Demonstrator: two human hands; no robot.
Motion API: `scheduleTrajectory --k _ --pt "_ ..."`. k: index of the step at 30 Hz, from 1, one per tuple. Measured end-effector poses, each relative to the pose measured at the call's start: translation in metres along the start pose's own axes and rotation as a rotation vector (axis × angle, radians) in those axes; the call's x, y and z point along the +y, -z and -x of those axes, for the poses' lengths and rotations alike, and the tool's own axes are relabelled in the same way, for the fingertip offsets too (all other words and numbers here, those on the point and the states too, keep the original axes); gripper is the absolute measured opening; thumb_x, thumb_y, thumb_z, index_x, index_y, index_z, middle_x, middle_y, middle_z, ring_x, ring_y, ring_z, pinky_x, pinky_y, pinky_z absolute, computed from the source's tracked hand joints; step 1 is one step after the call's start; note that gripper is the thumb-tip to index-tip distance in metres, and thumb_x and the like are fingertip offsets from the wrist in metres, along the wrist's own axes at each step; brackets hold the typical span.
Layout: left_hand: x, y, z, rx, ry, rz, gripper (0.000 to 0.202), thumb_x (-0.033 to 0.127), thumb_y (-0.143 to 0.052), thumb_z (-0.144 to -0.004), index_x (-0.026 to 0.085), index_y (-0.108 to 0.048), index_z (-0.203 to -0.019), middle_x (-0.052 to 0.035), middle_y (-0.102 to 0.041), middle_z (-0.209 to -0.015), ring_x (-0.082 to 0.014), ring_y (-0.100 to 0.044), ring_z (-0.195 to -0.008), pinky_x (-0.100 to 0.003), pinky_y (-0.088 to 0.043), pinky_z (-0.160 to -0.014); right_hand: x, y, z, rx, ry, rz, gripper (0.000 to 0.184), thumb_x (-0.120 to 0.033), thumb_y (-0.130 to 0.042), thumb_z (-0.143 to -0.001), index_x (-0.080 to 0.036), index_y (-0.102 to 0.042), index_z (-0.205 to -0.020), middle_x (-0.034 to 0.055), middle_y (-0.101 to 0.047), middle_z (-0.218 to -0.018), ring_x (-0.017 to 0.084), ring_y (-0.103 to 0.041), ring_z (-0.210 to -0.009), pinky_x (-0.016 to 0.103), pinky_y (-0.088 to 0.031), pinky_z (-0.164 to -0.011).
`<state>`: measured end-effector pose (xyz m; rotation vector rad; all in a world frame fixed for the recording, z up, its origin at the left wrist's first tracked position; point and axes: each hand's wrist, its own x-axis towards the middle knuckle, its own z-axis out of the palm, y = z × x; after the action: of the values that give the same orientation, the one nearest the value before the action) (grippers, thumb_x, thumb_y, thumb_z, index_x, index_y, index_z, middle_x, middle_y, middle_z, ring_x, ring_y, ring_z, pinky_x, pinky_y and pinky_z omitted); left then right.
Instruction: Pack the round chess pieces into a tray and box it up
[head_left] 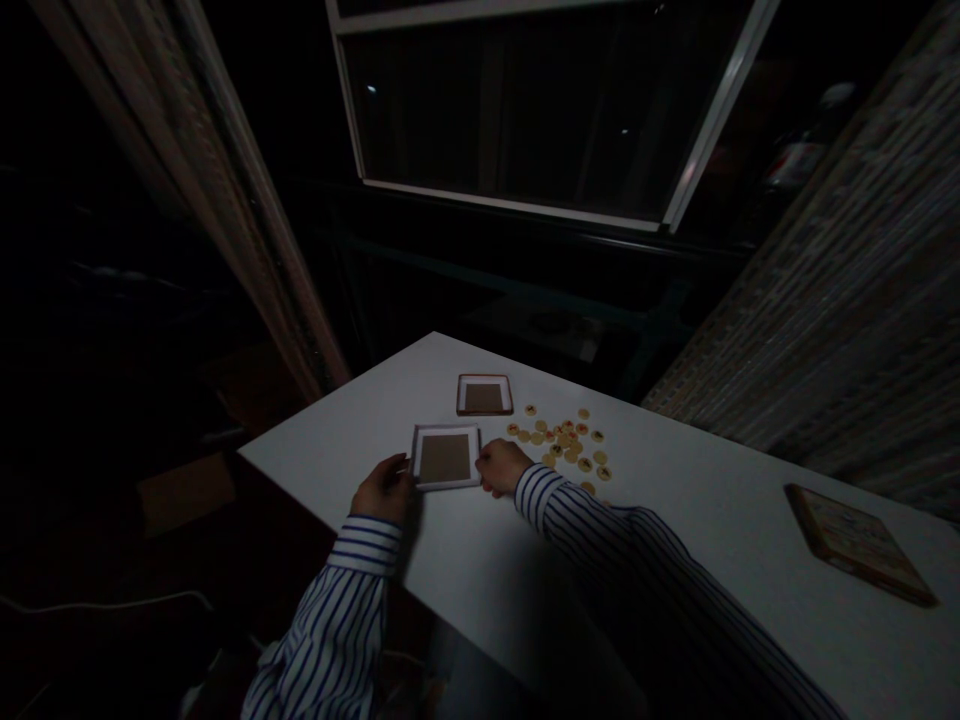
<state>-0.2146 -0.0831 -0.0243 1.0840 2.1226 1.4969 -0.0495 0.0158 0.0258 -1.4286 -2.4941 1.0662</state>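
A small square box tray (445,458) with a white rim and brown inside lies on the white table (675,520). My left hand (384,488) grips its left edge, fingers curled. On the tray's right edge rests my right hand (501,466), fingers closed against it. A second, darker-rimmed square tray (484,395) sits just behind. Several round yellow tokens (564,440) are scattered to the right of my right hand. Both arms wear striped sleeves.
A flat brown board (859,543) lies at the table's far right. A dark window frame (525,110) is ahead, a curtain (247,220) at left, a brick-patterned wall (840,330) at right. The room is very dim.
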Motion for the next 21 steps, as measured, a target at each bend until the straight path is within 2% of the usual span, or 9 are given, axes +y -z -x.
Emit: scheduleTrajectory --k 3,10,16,21 --pt "0.008 0.001 0.004 0.027 0.024 0.098 0.038 0.028 -0.051 -0.069 0.013 -0.056 -0.104 -0.0123 -0.065 -0.098 -0.0201 -0.063 -0.081 -0.033 -0.053 -0.07 0.0 0.003 -0.001 0.023 0.01 -0.048 0.021 -0.023 -0.043 -0.08 -0.014 -0.062 -0.079 0.0052 -0.066 -0.062 0.01 -0.056 -0.04 0.019 -0.042 -0.039" --pt "0.021 0.003 0.01 0.086 -0.042 0.099 0.037 0.03 -0.054 -0.068 0.013 -0.058 -0.101 -0.0118 -0.065 -0.099 -0.022 -0.061 -0.091 -0.037 -0.047 -0.085 0.005 0.006 -0.002 0.056 0.048 -0.167 0.021 -0.019 -0.043 -0.08 -0.015 -0.057 -0.095 0.0029 -0.065 -0.066 0.006 -0.051 -0.038 0.016 -0.041 -0.037" --pt "0.036 0.004 0.018 0.115 -0.053 0.126 0.037 0.031 -0.053 -0.07 0.012 -0.058 -0.101 -0.0118 -0.064 -0.1 -0.022 -0.06 -0.093 -0.037 -0.048 -0.085 -0.001 0.017 0.013 0.08 0.083 -0.204 0.023 -0.017 -0.045 -0.08 -0.015 -0.055 -0.1 0.0022 -0.065 -0.068 0.006 -0.052 -0.044 0.014 -0.041 -0.039" --pt "0.047 0.008 0.024 0.089 -0.077 0.125 0.038 0.03 -0.053 -0.07 0.013 -0.059 -0.103 -0.0105 -0.065 -0.101 -0.0221 -0.06 -0.094 -0.037 -0.048 -0.086 -0.003 0.026 0.027 0.112 0.117 -0.196 0.025 -0.017 -0.045 -0.08 -0.016 -0.054 -0.103 0.0019 -0.065 -0.071 0.007 -0.054 -0.048 0.014 -0.039 -0.041"
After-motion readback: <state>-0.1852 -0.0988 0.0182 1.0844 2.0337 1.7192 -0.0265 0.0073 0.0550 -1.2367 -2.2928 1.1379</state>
